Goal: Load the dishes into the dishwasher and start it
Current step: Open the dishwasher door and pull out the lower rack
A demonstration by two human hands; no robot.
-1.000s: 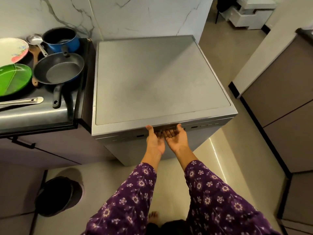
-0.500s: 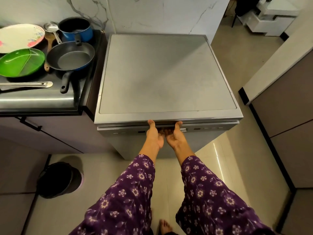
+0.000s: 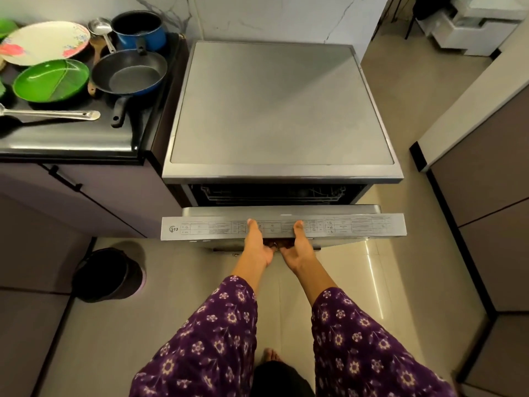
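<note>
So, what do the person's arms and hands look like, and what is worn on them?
The left sleeve and right sleeve are loose dark purple cloth printed with small pale flowers, ending on the forearms. The left hand and right hand are bare: no gloves, nothing on the wrists.

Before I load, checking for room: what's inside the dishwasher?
Above the part-open door, only the front of a wire rack shows inside the dark dishwasher. The door and the top panel hide everything deeper, so what it holds cannot be seen.
</note>
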